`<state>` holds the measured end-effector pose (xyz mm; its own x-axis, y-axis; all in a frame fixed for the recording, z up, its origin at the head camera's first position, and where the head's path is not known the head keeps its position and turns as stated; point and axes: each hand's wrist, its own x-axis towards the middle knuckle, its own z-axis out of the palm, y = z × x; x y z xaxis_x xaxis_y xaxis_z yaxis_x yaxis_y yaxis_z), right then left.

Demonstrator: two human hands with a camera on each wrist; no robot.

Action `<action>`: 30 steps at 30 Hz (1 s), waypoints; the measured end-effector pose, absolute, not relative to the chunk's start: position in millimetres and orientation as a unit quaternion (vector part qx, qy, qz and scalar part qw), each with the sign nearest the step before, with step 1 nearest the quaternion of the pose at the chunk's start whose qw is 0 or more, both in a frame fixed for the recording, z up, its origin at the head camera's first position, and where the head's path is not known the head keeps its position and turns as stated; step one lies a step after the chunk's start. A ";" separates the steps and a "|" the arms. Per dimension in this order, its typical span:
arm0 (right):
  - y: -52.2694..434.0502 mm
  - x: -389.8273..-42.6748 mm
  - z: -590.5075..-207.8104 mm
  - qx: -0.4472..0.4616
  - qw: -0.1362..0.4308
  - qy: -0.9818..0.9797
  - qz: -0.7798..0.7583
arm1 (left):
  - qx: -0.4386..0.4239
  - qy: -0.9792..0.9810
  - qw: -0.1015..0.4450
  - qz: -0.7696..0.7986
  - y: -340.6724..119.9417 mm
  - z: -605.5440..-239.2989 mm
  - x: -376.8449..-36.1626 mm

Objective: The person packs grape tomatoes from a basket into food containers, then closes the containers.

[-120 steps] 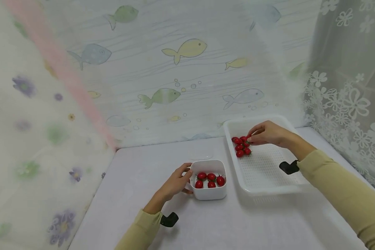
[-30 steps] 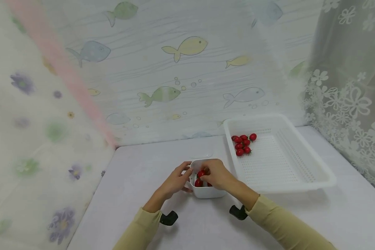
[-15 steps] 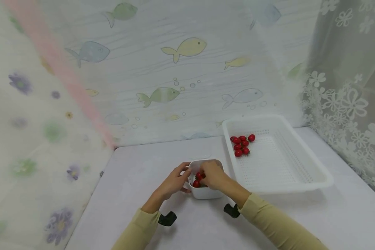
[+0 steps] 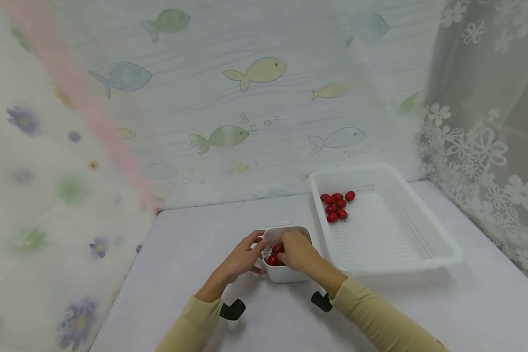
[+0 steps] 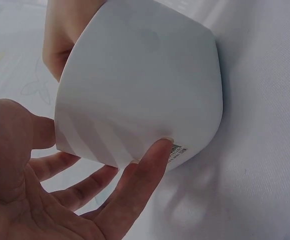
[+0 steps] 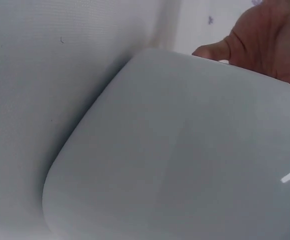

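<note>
A small white container (image 4: 288,274) stands on the table with red cherry tomatoes (image 4: 273,260) inside. At its left side my left hand (image 4: 242,256) holds it, the thumb at the rim. In the left wrist view, fingertips (image 5: 157,150) press the outer wall close to a small printed label. My right hand (image 4: 296,250) reaches down into the container from the right, its fingers bent and their tips hidden; whether they grip a tomato I cannot tell. In the right wrist view the glossy container wall (image 6: 175,145) blocks the right fingers.
A large white perforated basket (image 4: 389,269) sits at the right, with several cherry tomatoes (image 4: 336,206) grouped in its far left corner. A clear flat piece (image 4: 279,221) lies just behind the container. Patterned curtains (image 4: 202,161) border the table behind and on both sides.
My right hand has moved from the basket's tomatoes into the small container, and over the last second it has shifted slightly within it. My left hand has stayed on the container's side.
</note>
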<state>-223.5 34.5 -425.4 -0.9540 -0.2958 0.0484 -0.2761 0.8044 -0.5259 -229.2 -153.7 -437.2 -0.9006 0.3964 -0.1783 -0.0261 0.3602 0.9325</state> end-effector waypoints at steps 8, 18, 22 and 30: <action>34.3 -220.9 -426.9 -0.140 -0.011 0.954 -0.266 | 0.114 0.802 0.192 0.554 -152.4 -436.2 -228.9; 38.0 -213.1 -429.0 -0.184 -0.068 0.930 -0.310 | 0.117 0.800 0.193 0.556 -151.8 -436.9 -227.5; 43.7 -205.9 -418.3 -0.224 -0.073 0.918 -0.320 | 0.121 0.799 0.193 0.556 -151.4 -437.2 -228.0; 65.4 -195.7 -385.4 -0.240 -0.019 0.916 -0.320 | 0.118 0.805 0.190 0.550 -152.7 -437.3 -232.4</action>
<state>-195.7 65.4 -385.4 -0.8837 -0.4281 0.1891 -0.4527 0.6794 -0.5776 -232.4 -152.7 -437.3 -0.9004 0.3978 -0.1760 -0.0190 0.3683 0.9295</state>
